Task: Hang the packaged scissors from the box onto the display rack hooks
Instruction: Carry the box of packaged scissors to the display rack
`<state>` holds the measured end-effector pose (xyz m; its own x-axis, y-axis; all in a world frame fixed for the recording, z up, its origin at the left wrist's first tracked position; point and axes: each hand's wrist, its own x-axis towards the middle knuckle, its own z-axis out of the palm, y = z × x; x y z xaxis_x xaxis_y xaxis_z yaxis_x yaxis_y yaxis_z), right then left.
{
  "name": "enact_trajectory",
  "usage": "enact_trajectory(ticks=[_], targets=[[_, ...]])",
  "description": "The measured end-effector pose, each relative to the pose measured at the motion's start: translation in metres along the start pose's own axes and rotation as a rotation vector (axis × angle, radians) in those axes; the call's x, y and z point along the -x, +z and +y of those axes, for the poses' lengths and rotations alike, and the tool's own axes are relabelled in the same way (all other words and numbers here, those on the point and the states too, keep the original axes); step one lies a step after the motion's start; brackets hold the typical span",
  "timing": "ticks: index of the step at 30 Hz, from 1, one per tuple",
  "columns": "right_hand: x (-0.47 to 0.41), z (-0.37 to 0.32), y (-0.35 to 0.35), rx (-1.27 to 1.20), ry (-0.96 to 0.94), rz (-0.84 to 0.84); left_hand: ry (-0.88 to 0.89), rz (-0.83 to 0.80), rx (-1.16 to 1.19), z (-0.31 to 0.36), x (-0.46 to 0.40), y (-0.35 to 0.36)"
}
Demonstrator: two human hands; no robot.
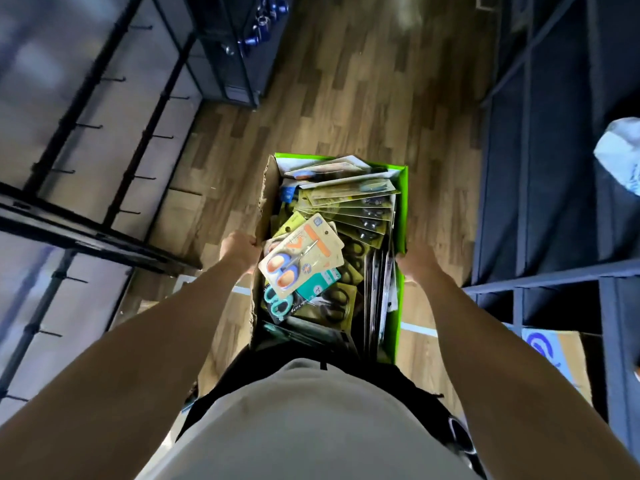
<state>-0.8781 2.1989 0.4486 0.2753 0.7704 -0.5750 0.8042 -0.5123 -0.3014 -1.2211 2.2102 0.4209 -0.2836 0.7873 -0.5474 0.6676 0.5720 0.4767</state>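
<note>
Display rack (114,140) sits far left, its black hooks (88,126) bare. No pack hung yet, so I'd call the task at its start.

Left hand (239,251) grips the box (268,192) at its raw cardboard left wall, fingers curled over the edge. That edge looks ragged and torn; my read is it could fold or rip under load, and the box would tip to that side.

The box is carried in front of the body over the wood floor (346,98), not set on anything. It's packed with packaged scissors (301,258) piled loose. The top card with orange-blue handles lies tilted across the heap, near the left wall. A teal pair (277,303) sits just below it. Yellow-green cards (353,209) fan out toward the far end. Any tilt or jolt and the top card slides off first. The overlapping cards could also snag each other when one gets pulled.

Right hand (414,263) holds the green right wall, fingers wrapped over the rim; fingertips are hidden inside, so how deep the grip goes I can't tell.

Dark shelving (540,168) stands close on the right and makes the aisle narrow, so a swing toward the rack could clip the box against it. Both hands are busy; the box has to go down before anything gets hung.
</note>
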Motion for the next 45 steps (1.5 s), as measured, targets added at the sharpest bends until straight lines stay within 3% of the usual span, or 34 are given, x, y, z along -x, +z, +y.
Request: enact_trajectory(ticks=[14, 24, 31, 45], targets=[[-0.143, -0.087, -0.072, 0.139, -0.042, -0.039, -0.108, 0.024, 0.053, 0.084, -0.127, -0.015], [-0.283, -0.125, -0.159, 0.165, -0.144, -0.080, -0.179, 0.065, 0.022, 0.194, -0.217, -0.005], [-0.373, -0.159, -0.193, 0.127, -0.117, -0.122, -0.183, 0.096, -0.028, 0.265, -0.274, -0.026], [-0.486, -0.340, -0.202, 0.261, -0.291, -0.159, -0.353, 0.213, 0.087, 0.272, -0.386, -0.107]])
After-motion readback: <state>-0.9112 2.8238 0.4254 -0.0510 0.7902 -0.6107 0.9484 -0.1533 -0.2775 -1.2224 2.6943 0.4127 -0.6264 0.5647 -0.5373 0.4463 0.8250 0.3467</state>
